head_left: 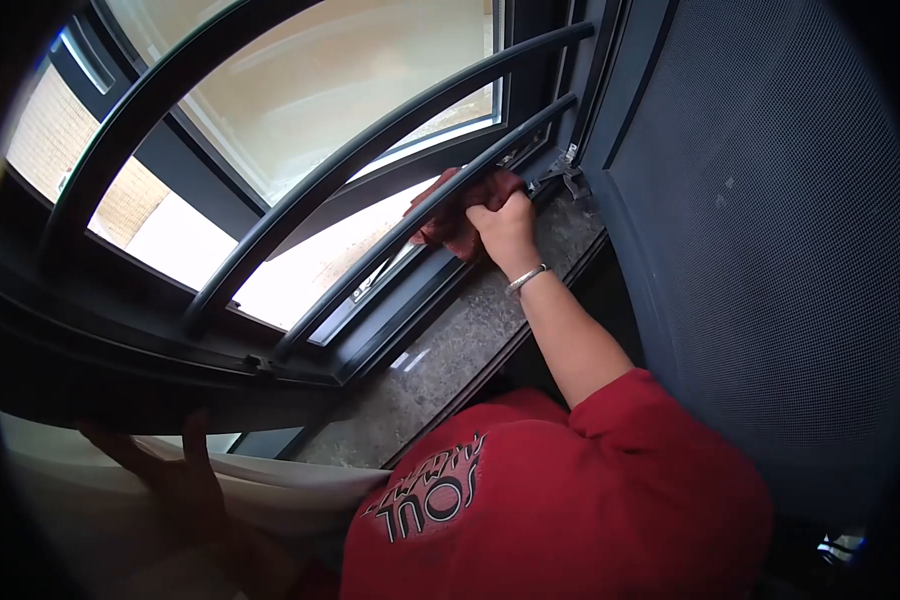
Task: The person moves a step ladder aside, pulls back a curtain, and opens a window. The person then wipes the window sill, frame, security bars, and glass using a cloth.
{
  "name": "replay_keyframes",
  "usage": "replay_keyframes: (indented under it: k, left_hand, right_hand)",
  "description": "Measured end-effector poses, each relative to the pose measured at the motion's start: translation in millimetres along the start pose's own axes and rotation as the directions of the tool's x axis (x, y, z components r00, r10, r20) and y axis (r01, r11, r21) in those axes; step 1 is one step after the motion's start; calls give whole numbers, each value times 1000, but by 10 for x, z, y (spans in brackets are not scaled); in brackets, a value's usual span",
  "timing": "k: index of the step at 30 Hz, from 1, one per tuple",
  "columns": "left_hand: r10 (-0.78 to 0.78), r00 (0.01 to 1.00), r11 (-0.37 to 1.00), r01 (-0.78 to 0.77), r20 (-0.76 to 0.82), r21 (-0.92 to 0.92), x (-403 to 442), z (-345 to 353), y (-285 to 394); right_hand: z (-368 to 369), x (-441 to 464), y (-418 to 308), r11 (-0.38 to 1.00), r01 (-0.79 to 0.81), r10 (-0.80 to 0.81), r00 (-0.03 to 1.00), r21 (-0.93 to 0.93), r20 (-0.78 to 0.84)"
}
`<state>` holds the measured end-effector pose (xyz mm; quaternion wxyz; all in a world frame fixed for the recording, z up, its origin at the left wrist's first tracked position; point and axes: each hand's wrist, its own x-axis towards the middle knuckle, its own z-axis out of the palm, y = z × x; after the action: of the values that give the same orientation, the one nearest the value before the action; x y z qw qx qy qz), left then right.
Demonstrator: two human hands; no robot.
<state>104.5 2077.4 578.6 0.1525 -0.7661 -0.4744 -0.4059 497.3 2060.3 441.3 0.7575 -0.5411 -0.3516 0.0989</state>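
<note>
My right hand point(507, 235), with a bracelet at the wrist, is closed on a reddish-brown cloth point(460, 240). The cloth is pressed against the lower part of the dark window frame point(410, 290), below a curved metal bar point(435, 205). In shadow at the lower left, my left hand point(180, 490) has its fingers spread, with the fingertips at the edge of a dark frame section point(150, 400). A pale curtain point(320, 475) hangs beside that hand.
A grey stone sill point(450, 350) runs below the window. On the right stands a mesh screen panel point(770, 230), with a metal hinge point(570, 175) near its corner. Further curved bars point(340, 185) cross the opening, and a glass sash point(340, 90) stands beyond them.
</note>
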Motion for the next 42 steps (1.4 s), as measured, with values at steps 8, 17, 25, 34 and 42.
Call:
replay_keyframes:
  k: [8, 17, 25, 34, 42]
  left_hand:
    - [-22, 998, 993, 14, -67, -118, -101, 108, -179]
    - [85, 995, 993, -81, -49, 89, -138, 28, -282]
    - [60, 998, 998, -60, -10, 7, -69, 73, -347]
    - [14, 1000, 994, -17, -23, -106, -101, 68, -379]
    - [-8, 999, 999, 6, -38, -54, -115, 182, -378]
  right_hand:
    - [-626, 694, 183, 103, -91, 56, 995, -991, -85]
    - [-633, 926, 225, 328, -148, 113, 987, -933, -117]
    - [-372, 8, 295, 478, 236, -273, 955, -846, 112]
    - [-577, 827, 252, 98, -126, 15, 992, -987, -126]
    - [-773, 700, 338, 252, -51, 1, 999, -966, -53]
